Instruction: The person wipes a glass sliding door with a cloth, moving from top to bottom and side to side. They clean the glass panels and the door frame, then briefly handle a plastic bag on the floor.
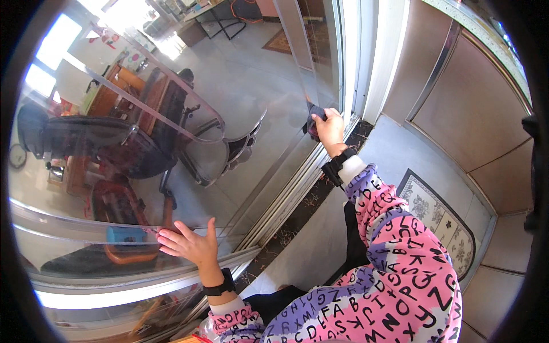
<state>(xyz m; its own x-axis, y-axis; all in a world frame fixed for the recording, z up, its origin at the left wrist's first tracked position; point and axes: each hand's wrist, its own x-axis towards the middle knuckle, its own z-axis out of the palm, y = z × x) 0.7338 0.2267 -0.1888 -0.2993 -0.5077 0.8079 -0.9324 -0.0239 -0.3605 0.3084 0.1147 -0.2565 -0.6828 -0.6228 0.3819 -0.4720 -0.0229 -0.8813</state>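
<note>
A large glass sliding door (274, 85) with pale metal framing stands in front of me. My right hand (330, 128) presses a dark cloth (316, 118) against the door near its lower right corner. The fingers curl over the cloth, and part of it is hidden under them. Lower left, my left hand (191, 244) rests at the glass beside a frame strip, its fingers spread and nothing in it. Both wrists wear black bands.
Below the door run metal tracks (283, 176) and a dark marble sill (296, 218). A patterned mat (441, 218) lies on the floor at right, beside brown cabinets (472, 103). Through the glass show a black office chair (128, 145) and a table (206, 10).
</note>
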